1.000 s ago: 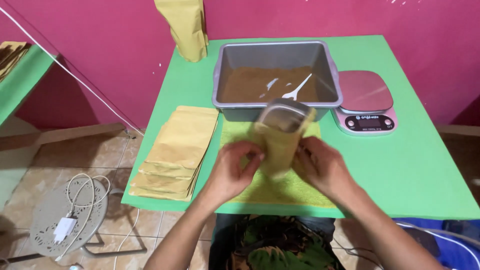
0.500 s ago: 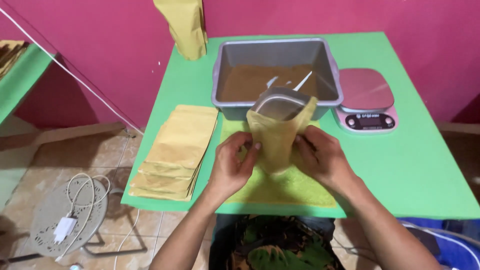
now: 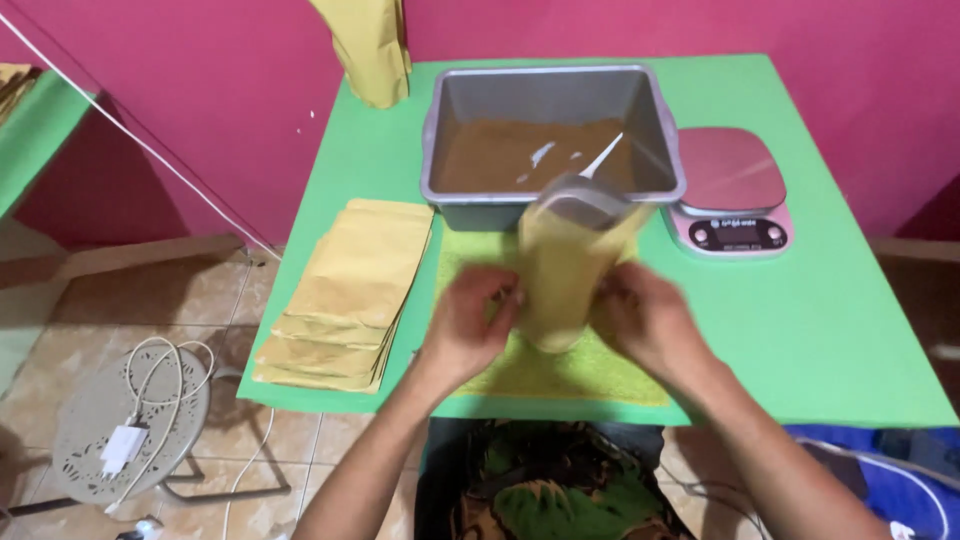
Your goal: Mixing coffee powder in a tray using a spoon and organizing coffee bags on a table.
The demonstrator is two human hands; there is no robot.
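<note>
A small home packing station, set up in a room rather than a factory. Magenta painted walls (image 3: 880, 90) and a worn tiled floor (image 3: 130, 300) suggest a house. A green table (image 3: 860, 330) bears a grey tub (image 3: 445, 150) of brown powder at the far centre, a digital scale (image 3: 730, 190) to its right, and a stack of kraft pouches (image 3: 345, 295) on the left. Near left on the floor, a charger with white cable (image 3: 125, 445) lies on a metal stool (image 3: 90, 420).
</note>
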